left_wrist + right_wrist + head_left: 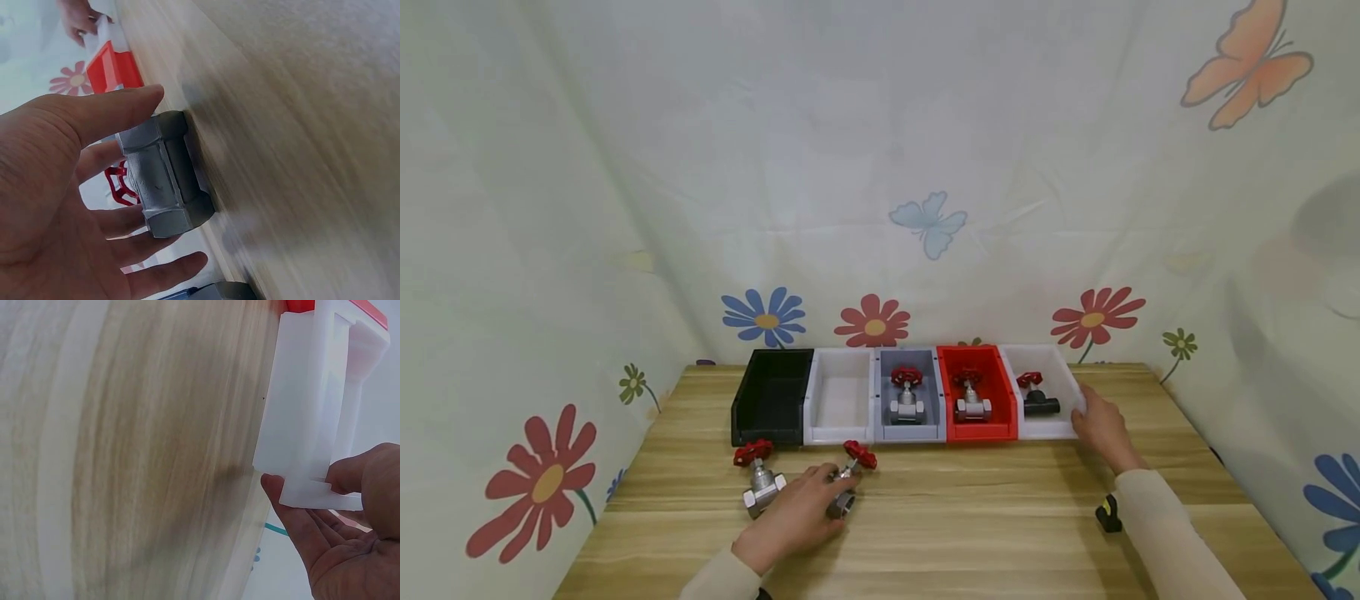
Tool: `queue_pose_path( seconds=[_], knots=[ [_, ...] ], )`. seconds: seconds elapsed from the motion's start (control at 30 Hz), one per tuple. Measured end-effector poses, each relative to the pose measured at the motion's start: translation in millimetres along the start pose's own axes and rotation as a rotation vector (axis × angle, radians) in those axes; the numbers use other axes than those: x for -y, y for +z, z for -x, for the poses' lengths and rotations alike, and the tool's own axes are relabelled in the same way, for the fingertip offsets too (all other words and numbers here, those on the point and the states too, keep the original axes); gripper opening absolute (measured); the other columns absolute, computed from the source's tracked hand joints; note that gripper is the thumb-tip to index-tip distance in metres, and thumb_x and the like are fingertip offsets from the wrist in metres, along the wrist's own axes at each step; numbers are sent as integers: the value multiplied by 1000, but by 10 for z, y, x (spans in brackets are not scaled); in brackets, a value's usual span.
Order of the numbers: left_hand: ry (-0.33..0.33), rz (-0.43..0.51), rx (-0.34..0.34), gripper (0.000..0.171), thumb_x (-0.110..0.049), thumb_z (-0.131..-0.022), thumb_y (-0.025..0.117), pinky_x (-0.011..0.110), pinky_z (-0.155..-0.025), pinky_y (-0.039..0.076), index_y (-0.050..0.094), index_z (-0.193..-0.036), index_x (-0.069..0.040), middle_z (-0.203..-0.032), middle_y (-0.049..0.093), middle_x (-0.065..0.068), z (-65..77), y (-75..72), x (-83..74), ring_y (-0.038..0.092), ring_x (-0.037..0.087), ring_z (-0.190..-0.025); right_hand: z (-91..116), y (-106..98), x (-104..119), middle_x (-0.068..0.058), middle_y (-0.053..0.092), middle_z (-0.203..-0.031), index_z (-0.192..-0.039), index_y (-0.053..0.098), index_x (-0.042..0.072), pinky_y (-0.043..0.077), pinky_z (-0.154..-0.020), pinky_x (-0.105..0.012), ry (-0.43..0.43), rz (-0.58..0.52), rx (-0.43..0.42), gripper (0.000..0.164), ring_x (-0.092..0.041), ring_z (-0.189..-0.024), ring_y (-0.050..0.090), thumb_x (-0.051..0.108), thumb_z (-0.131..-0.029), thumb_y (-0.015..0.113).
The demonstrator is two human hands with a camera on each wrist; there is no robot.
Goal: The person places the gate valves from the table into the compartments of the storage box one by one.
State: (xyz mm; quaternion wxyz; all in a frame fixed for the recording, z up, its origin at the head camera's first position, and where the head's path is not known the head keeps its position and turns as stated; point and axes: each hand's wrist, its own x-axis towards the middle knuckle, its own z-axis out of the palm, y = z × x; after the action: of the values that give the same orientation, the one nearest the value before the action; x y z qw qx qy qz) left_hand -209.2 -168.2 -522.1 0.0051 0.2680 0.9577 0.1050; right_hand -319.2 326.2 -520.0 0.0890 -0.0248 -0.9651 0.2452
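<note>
My left hand (799, 512) grips a metal gate valve (165, 178) with a red handwheel, low at the tabletop; the thumb lies along one end of its body and the fingers reach round behind. Beside that hand, to the left, a second metal valve (762, 485) with a red handwheel lies on the table. My right hand (1103, 427) pinches the side wall of the rightmost white bin (303, 425), thumb on the inner side and fingers outside. Inside this bin sits a black valve (1040, 404) with a red handwheel.
Left of that bin, the row holds a red bin (981, 432) and a grey bin (910, 433), each with one metal valve, then another white bin (838, 435) and a black bin (767, 437). A small black-and-yellow object (1108, 514) lies by the right forearm. Patterned cloth hangs behind.
</note>
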Motion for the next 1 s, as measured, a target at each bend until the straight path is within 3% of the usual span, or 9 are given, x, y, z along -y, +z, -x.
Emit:
queue_pose_path(
  seconds=[0.27, 0.5, 1.0],
  knots=[
    [13, -35, 36, 58, -37, -80, 78, 54, -86, 51, 58, -134, -29, -129, 58, 14, -27, 35, 11, 59, 34, -112, 7, -2, 6, -43, 53, -124, -139, 37, -15, 46, -90, -64, 15, 6, 7, 54, -56, -107, 57, 6, -91, 50],
    [-6, -6, 69, 53, -37, -80, 78, 53, -87, 51, 62, -130, -30, -128, 58, 14, -52, 30, 2, 58, 32, -110, 8, -13, 4, -43, 53, -123, -138, 37, -16, 47, -89, -64, 0, 7, 0, 54, -56, -106, 57, 6, -91, 50],
    [-14, 16, 77, 48, -33, -81, 78, 50, -85, 53, 64, -126, -30, -127, 58, 12, -75, 49, 35, 57, 30, -110, 8, 0, -3, -43, 53, -123, -138, 37, -15, 47, -89, -64, -1, 12, -8, 52, -56, -107, 56, 6, -91, 50]
  ],
)
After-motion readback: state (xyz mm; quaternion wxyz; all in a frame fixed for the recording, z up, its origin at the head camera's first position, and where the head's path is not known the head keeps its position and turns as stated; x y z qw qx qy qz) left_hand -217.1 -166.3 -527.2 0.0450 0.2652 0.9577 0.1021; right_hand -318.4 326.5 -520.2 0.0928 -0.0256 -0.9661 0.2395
